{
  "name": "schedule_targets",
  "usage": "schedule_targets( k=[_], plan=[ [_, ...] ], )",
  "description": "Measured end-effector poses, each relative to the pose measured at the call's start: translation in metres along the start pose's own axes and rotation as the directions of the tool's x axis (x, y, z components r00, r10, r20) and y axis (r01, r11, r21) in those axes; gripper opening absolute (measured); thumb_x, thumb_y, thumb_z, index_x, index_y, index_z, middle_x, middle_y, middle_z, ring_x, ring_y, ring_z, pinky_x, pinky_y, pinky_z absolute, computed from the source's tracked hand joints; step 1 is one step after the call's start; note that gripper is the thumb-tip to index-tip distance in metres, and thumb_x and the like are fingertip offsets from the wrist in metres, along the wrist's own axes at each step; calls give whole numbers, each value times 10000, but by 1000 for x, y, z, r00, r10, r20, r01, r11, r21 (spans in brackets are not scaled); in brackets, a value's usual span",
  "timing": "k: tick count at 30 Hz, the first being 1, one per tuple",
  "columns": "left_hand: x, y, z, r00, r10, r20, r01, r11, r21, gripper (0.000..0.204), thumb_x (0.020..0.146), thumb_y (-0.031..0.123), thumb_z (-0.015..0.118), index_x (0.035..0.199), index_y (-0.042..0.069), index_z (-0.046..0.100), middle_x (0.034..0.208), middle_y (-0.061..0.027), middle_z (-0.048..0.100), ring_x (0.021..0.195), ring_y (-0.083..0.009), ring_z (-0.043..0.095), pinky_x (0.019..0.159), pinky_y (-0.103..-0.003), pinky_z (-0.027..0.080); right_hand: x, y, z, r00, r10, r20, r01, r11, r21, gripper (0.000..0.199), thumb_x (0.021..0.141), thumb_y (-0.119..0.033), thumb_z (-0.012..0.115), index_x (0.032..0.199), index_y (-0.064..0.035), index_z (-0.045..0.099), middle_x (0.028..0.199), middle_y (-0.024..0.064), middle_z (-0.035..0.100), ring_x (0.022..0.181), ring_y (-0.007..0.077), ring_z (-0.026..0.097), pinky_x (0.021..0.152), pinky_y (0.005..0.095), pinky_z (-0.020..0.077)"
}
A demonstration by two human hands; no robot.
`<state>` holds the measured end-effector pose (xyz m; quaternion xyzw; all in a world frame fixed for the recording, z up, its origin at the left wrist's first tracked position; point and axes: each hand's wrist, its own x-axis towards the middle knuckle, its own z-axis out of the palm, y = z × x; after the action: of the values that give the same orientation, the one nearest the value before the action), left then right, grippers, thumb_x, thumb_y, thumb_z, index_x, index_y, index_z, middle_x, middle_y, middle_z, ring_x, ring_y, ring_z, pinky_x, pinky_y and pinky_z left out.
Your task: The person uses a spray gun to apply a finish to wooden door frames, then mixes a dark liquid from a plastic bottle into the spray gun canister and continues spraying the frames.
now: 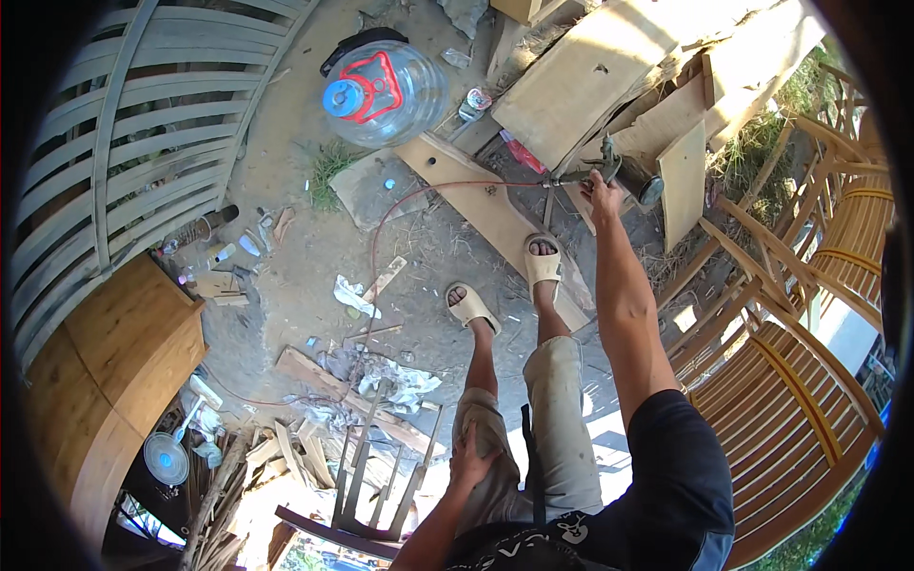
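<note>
- On my distant feed, a right hand (602,198) extends on a straight arm, fingers wrapped about a dark metal spray gun (614,167) — exact finger placement is too small for me to tell.
- The gun lies across the fingers, ahead of the palm; its round cup (651,190) sits to the hand's right, and a thin red hose (476,182) runs off leftward.
- I see the left hand (470,462) laid on the beige trousers (560,381), fingers spread.
- Pale brown wooden panels (581,81) lean near the gun; slatted wooden chairs (771,404) stand right — a clear blue plastic bottle (419,100) stands left, well apart.
</note>
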<state>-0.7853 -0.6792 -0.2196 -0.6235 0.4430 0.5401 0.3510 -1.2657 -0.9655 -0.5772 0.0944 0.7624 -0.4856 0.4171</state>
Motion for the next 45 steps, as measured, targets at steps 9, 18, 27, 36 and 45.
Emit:
schedule_targets(
  k=[9, 18, 27, 36, 45],
  plan=[
    [-26, -9, -10, 828, 285, -482, -407, 898, -169, 784, 857, 316, 810, 1506, 86, 435, 1459, -286, 505, 1355, -469, 489, 1116, -539, 418, -285, -83, -14, 810, -448, 378, 585, 654, -480, 304, 968, -246, 683, 1072, 39, 700, 851, 214, 733, 725, 328, 733, 639, 416, 551],
    [-169, -12, -141, 390, 128, -912, -787, 561, -258, 722, 916, 270, 762, 1508, 56, 409, 1426, -233, 533, 1287, -417, 559, 1086, -495, 465, -647, -179, 60, -373, -269, 888, 923, -7, 386, 187, 877, -131, 748, 883, -2, 613, 778, 218, 631, 700, 450, 629, 614, 523, 488],
    [-228, -122, -182, 103, -300, -948, -920, 333, -206, 371, 956, 203, 707, 1171, -3, 485, 946, -238, 687, 928, -441, 694, 800, -501, 529, -928, -123, 147, -708, 207, 675, 703, 114, 702, 175, 861, -116, 749, 912, 13, 643, 836, 171, 640, 727, 342, 648, 645, 450, 503],
    [-287, -249, -186, -53, -592, -804, -970, 222, -99, 372, 968, 144, 677, 1256, -39, 529, 1179, -234, 654, 1084, -399, 660, 943, -441, 516, -1076, 15, 207, -695, 638, 331, 719, 599, 353, 390, 971, -136, 688, 1306, 49, 616, 1185, 135, 727, 899, 202, 721, 806, 367, 582],
    [-279, -274, -146, 101, -911, -399, -854, -285, 435, 357, 1048, 155, 618, 1362, -9, 578, 1264, -81, 691, 1160, -200, 676, 1041, -353, 538, -1171, 100, 169, -592, 800, -99, 653, 548, 522, 318, 1017, -305, 663, 1094, 4, 677, 903, 124, 738, 769, 207, 734, 695, 360, 569]
  ],
)
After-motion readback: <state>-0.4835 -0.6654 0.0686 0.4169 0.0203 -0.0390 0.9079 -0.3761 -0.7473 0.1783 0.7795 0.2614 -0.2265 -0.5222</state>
